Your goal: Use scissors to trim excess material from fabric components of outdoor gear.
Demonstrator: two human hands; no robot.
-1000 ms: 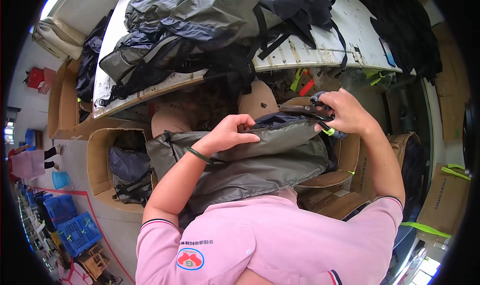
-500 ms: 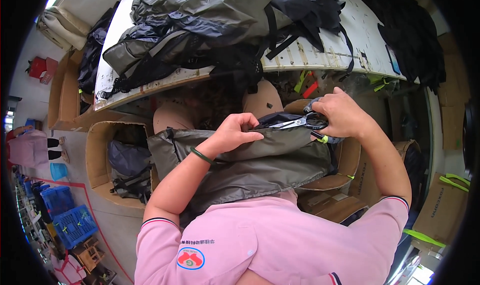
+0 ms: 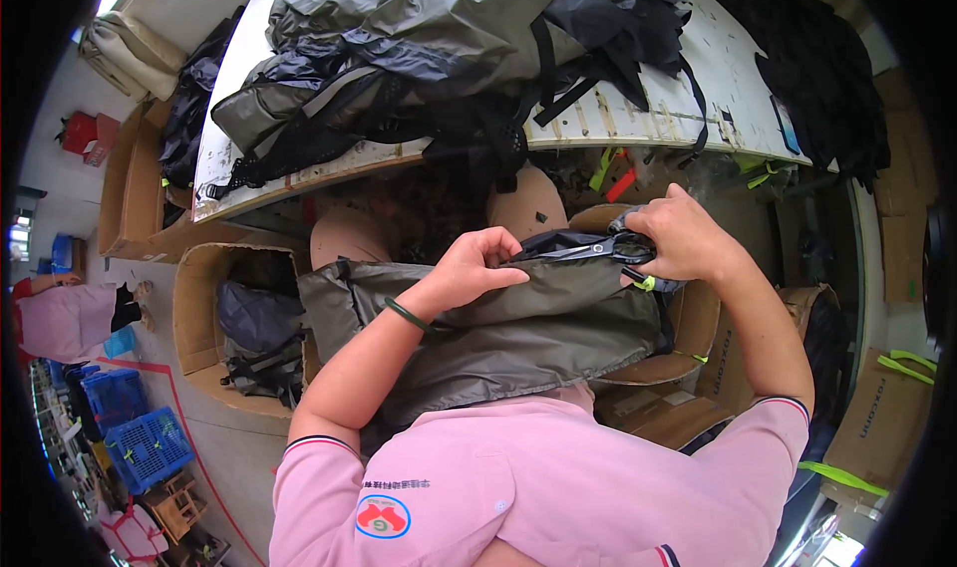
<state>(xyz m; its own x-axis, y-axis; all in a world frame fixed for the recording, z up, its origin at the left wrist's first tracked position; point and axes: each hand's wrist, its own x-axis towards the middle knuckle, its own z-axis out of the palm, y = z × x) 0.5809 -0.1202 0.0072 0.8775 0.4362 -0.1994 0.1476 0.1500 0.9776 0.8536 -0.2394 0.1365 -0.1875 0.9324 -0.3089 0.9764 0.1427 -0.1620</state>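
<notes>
A grey-green coated fabric piece (image 3: 498,343), with a dark seam and black lining at its upper edge, lies across my lap. My left hand (image 3: 474,273), a green bangle at its wrist, is closed on that upper edge, thumb against fingers. My right hand (image 3: 680,233) is wrapped round the handles of a pair of scissors (image 3: 588,252). Their blades point left along the fabric's edge toward my left fingers, partly hidden by cloth. A short piece of neon-yellow and black cord (image 3: 643,279) shows below my right fingers.
Ahead, a worn white table (image 3: 633,124) bears a heap of grey-green and black bags (image 3: 429,29). Cardboard boxes stand at my left (image 3: 189,318) and right (image 3: 688,348). Black cloth (image 3: 832,79) hangs off the table's right end. Far left are blue crates (image 3: 150,447) and another person (image 3: 70,318).
The scissor blades look closer together and sit deeper against the cloth. Both hands stay nearly in place. The person at far left has shifted their legs.
</notes>
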